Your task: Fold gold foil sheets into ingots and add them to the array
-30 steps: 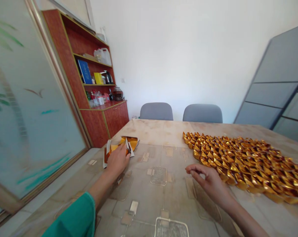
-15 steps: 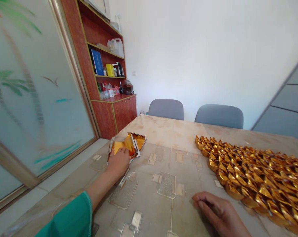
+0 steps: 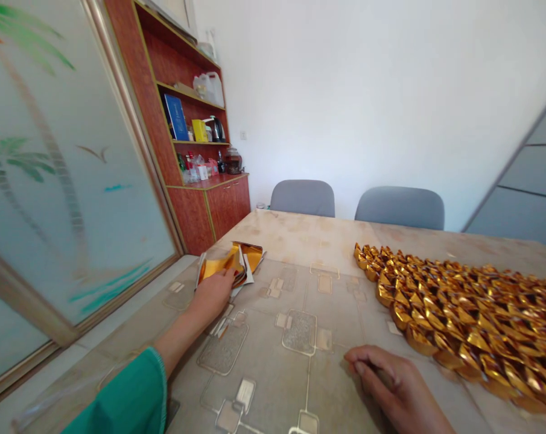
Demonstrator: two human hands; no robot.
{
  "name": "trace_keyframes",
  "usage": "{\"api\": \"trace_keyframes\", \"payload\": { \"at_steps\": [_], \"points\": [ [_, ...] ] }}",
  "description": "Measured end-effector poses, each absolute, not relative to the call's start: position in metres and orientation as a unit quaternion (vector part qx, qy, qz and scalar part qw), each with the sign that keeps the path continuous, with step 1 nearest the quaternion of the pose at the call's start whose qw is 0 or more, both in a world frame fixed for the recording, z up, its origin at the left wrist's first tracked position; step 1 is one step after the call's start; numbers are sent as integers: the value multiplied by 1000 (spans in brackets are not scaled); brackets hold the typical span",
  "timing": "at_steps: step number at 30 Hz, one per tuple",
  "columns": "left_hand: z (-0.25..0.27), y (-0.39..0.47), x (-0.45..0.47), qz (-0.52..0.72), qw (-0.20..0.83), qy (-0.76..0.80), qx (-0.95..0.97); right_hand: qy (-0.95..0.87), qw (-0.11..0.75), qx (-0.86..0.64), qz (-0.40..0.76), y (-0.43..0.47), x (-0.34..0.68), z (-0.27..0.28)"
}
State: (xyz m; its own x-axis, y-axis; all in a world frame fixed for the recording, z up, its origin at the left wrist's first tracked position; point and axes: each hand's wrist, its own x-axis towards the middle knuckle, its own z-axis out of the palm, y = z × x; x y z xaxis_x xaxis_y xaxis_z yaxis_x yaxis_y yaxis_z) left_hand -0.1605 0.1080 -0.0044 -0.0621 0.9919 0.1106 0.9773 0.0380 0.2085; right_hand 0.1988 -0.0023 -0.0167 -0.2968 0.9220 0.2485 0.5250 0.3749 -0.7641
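Reaching forward, my left hand is on a loose stack of gold foil paper at the left of the table. Its fingers are bent at the near right side of the sheets and closed on the foil paper; the fingertips are partly hidden. The sheets have white backs, and some are folded or curled up. My right hand rests near the front of the table with its fingers curled in and the thumb close to the index finger. Nothing shows in it. Beside it, to the right, stand many folded gold foil ingots in packed rows.
A patterned cover lies on the table. Two grey chairs, a left chair and a right chair, stand behind its far edge. At the back left is a reddish wooden cabinet, and a glass sliding door runs along the left.
My left hand has shifted slightly on the foil paper, its fingers now nearer the right side of the sheets. My right hand stays curled in about the same place. The view has tilted a little.
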Motion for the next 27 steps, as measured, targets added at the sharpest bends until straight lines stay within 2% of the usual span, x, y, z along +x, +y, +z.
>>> {"api": "trace_keyframes", "payload": {
  "at_steps": [7, 14, 27],
  "points": [
    [6, 108, -160, 75, -28, 733, 675, -744, 375, -471, 291, -3, 196, -15],
    [4, 112, -164, 71, -7, 707, 704, -722, 394, -484, 298, -3, 196, -13],
    [11, 116, -180, 160, 4, 718, 677, -691, 390, -496, 353, -3, 197, -14]
  ]
}}
